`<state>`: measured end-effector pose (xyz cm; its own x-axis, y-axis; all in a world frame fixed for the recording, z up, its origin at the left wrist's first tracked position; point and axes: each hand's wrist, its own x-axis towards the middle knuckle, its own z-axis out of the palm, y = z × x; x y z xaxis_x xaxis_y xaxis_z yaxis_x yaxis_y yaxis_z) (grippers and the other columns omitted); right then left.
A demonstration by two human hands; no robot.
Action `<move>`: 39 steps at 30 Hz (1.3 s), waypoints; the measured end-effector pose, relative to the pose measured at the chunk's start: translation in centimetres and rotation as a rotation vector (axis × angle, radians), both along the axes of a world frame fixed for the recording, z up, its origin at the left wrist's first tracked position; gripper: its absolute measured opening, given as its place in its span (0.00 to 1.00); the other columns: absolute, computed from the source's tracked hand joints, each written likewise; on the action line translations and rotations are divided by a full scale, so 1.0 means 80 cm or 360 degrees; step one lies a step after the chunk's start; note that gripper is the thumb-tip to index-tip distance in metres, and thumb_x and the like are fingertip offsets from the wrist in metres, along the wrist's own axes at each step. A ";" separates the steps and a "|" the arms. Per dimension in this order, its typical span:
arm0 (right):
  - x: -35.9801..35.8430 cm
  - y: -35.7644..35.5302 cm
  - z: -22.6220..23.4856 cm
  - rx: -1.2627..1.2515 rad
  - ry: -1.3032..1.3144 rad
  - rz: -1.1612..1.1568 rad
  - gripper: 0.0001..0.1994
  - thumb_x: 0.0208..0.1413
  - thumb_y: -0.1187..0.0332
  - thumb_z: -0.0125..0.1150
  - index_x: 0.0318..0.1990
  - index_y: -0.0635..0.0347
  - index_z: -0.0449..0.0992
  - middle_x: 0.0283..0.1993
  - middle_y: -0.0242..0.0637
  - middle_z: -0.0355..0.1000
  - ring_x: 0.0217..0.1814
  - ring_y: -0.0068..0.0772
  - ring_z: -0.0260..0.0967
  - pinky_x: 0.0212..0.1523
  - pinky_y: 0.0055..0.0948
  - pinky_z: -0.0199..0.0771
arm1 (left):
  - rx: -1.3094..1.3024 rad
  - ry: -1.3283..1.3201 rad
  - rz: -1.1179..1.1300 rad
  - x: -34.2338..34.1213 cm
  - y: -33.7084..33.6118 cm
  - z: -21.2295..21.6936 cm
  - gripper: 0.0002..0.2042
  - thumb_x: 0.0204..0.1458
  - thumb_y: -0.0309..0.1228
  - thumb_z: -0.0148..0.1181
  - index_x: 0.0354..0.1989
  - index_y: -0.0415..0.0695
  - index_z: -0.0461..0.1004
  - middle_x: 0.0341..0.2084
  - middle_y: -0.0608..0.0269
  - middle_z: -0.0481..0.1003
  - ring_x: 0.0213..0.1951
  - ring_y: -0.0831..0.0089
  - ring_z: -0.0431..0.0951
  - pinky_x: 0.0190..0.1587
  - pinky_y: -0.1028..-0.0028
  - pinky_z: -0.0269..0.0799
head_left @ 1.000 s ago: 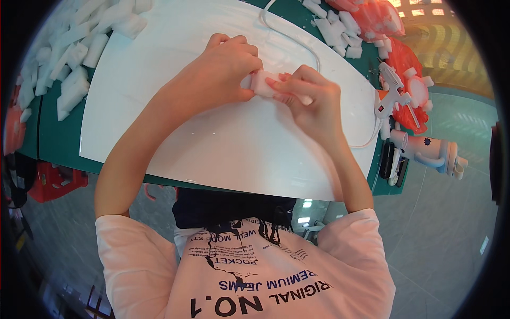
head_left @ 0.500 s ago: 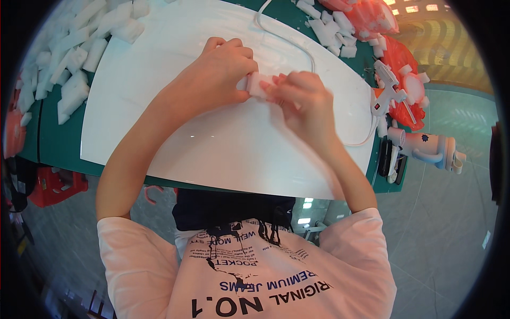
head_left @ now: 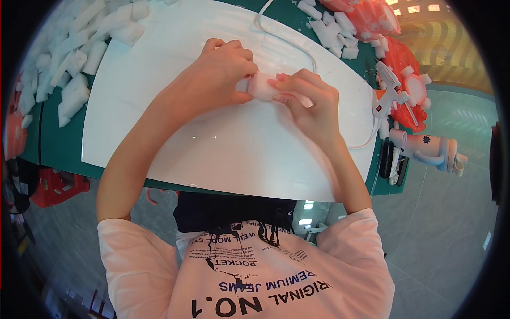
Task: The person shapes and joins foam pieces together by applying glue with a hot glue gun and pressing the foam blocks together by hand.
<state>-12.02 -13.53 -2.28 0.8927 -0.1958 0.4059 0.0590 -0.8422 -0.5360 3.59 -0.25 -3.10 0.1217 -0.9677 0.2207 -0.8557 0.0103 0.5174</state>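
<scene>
Over the glossy white board [head_left: 223,159], a small white foam block [head_left: 262,86] is held between my two hands. My left hand [head_left: 226,72] closes on its left end with thumb and fingers, and the knuckles hide part of that end. On the right end, my right hand [head_left: 311,95] pinches the block, thumb below and fingertips above. The block looks soft and pale, with a faint pink tint near the fingers.
Piles of white foam pieces [head_left: 77,93] lie at the far left and back right. Along the right edge are a white glue gun [head_left: 390,90], a red plastic bag [head_left: 396,53] and a pale bottle [head_left: 433,149]. A white cable [head_left: 289,40] crosses the board.
My right hand, blurred before, has shifted slightly right, and its thumb now presses under the block's right end. My left hand keeps its hold in nearly the same place.
</scene>
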 end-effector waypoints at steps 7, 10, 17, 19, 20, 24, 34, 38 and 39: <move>-0.002 -0.020 0.017 0.1109 -0.0007 -0.0136 0.19 0.41 0.82 0.61 0.44 0.56 0.77 0.36 0.36 0.71 0.40 0.32 0.70 0.43 0.23 0.68 | 0.0015 -0.0034 -0.0019 0.000 0.004 -0.003 0.11 0.37 0.28 0.66 0.31 0.40 0.76 0.31 0.62 0.72 0.42 0.68 0.68 0.55 0.70 0.55; -0.009 -0.019 0.018 0.0831 -0.0207 -0.0158 0.20 0.41 0.83 0.61 0.43 0.53 0.77 0.41 0.39 0.70 0.40 0.32 0.71 0.42 0.23 0.71 | 0.0034 -0.0006 -0.0026 0.001 0.003 -0.003 0.10 0.38 0.28 0.66 0.31 0.40 0.76 0.32 0.62 0.73 0.42 0.68 0.68 0.55 0.70 0.55; -0.021 0.002 -0.007 -0.0081 -0.0062 -0.0041 0.10 0.38 0.85 0.62 0.29 0.61 0.76 0.29 0.36 0.64 0.38 0.33 0.73 0.35 0.25 0.79 | -0.0034 -0.0042 -0.0010 0.001 0.000 -0.003 0.11 0.37 0.28 0.66 0.31 0.40 0.76 0.32 0.62 0.73 0.42 0.68 0.68 0.54 0.70 0.56; -0.021 0.000 -0.014 -0.0143 -0.0152 -0.0064 0.10 0.39 0.85 0.62 0.30 0.60 0.76 0.28 0.37 0.64 0.39 0.34 0.72 0.37 0.27 0.79 | -0.0017 -0.0036 -0.0016 0.001 0.000 -0.002 0.11 0.37 0.28 0.66 0.31 0.40 0.76 0.32 0.62 0.73 0.42 0.68 0.68 0.54 0.70 0.56; -0.022 0.000 -0.012 -0.0145 -0.0158 -0.0068 0.10 0.39 0.85 0.62 0.30 0.60 0.76 0.28 0.37 0.64 0.39 0.34 0.72 0.37 0.27 0.79 | -0.0001 -0.0031 -0.0015 0.001 0.001 0.000 0.11 0.37 0.27 0.66 0.31 0.40 0.76 0.32 0.62 0.73 0.42 0.68 0.68 0.54 0.70 0.56; -0.027 -0.012 -0.010 0.0503 0.0014 -0.0076 0.12 0.40 0.87 0.60 0.32 0.61 0.77 0.32 0.39 0.67 0.43 0.34 0.71 0.43 0.27 0.74 | 0.0064 -0.0017 -0.0008 0.001 0.001 0.001 0.11 0.37 0.28 0.66 0.31 0.40 0.76 0.31 0.62 0.73 0.42 0.68 0.68 0.54 0.71 0.56; -0.034 0.006 0.010 0.0126 0.0221 -0.0137 0.10 0.39 0.86 0.61 0.29 0.61 0.77 0.30 0.37 0.65 0.45 0.37 0.71 0.40 0.27 0.72 | 0.0002 0.0055 -0.0038 0.001 0.004 -0.003 0.10 0.37 0.27 0.65 0.30 0.40 0.76 0.30 0.62 0.72 0.41 0.69 0.69 0.55 0.70 0.55; -0.027 -0.002 0.007 -0.0079 0.0170 -0.0089 0.09 0.38 0.85 0.62 0.27 0.61 0.76 0.27 0.36 0.62 0.43 0.36 0.72 0.40 0.27 0.73 | -0.0039 -0.0059 -0.0012 0.003 0.002 -0.001 0.10 0.37 0.27 0.65 0.30 0.40 0.76 0.30 0.62 0.72 0.42 0.69 0.68 0.55 0.70 0.54; -0.032 -0.011 0.005 0.0120 0.0234 -0.0088 0.09 0.38 0.85 0.62 0.28 0.61 0.77 0.28 0.36 0.63 0.42 0.35 0.71 0.40 0.27 0.73 | -0.0033 -0.0061 -0.0011 0.002 0.001 0.000 0.10 0.37 0.27 0.65 0.30 0.40 0.76 0.30 0.62 0.72 0.42 0.69 0.68 0.55 0.70 0.54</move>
